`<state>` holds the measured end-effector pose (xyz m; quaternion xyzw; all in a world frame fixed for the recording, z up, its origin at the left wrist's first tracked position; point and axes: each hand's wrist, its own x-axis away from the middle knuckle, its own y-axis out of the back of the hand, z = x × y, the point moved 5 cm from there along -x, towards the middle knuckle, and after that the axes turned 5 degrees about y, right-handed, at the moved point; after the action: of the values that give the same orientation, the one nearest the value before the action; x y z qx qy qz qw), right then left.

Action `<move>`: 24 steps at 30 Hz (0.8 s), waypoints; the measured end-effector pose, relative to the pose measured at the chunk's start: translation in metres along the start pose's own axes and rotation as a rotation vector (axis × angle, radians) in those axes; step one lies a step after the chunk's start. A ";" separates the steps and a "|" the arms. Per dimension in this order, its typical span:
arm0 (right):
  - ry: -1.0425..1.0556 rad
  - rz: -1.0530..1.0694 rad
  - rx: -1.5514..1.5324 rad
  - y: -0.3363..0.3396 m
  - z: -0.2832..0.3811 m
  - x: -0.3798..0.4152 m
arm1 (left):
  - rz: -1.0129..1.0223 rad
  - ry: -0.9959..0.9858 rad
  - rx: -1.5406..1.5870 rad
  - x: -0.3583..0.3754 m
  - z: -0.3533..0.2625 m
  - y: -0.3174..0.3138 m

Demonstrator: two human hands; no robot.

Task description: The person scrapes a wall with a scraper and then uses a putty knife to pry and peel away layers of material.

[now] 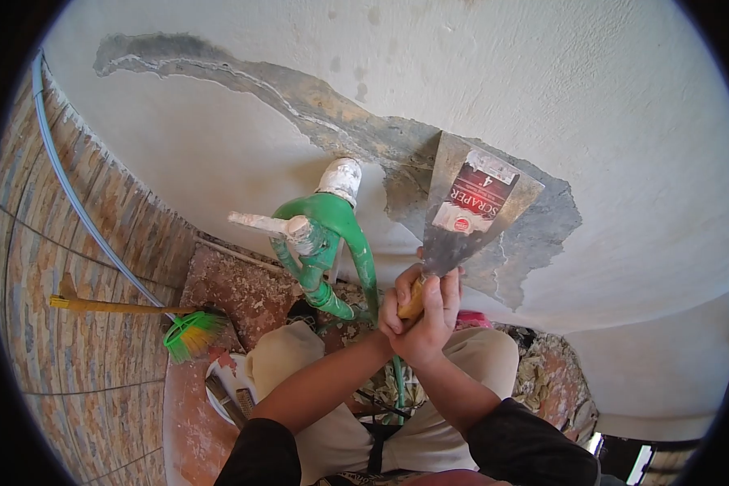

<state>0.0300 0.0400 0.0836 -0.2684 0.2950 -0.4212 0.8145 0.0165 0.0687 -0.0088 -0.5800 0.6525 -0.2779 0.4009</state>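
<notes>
Gripping scraper (467, 212) with both hands (419, 312) against wall (543, 105)

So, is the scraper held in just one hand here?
No, both hands, left and right, wrap the handle of the scraper against the wall.

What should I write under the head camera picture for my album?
Both hands, left hand and right hand, grip a scraper against the bare patch in a white wall, beside a green pipe.

Black short sleeves (510, 433) cover the upper arms above beige trousers (316, 364).
</notes>
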 end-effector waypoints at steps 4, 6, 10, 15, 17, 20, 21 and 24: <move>-0.041 0.048 0.120 0.002 -0.022 0.000 | 0.003 -0.012 0.043 -0.001 0.001 0.000; 0.053 0.015 0.371 0.004 -0.023 0.001 | 0.003 -0.018 0.060 -0.002 0.000 0.002; -0.133 0.019 0.092 0.001 -0.013 -0.002 | -0.003 -0.021 0.097 -0.001 0.004 0.006; -0.112 0.012 0.291 -0.007 0.011 -0.014 | 0.137 -0.053 0.111 -0.005 0.013 0.012; -0.018 0.043 0.658 0.006 0.022 -0.018 | -0.149 -0.113 -0.008 0.001 -0.002 -0.009; -0.160 0.213 0.598 -0.004 0.051 -0.028 | -0.284 -0.168 -0.327 0.002 -0.026 -0.026; -0.231 0.234 0.589 0.000 0.057 -0.029 | -0.303 -0.035 -0.535 0.003 -0.026 -0.027; -0.316 0.263 0.687 0.014 0.067 -0.033 | -0.320 0.253 -0.499 -0.001 -0.030 -0.039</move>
<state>0.0694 0.0878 0.1278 -0.0018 0.0400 -0.3413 0.9391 0.0123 0.0600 0.0395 -0.7165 0.6455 -0.2389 0.1132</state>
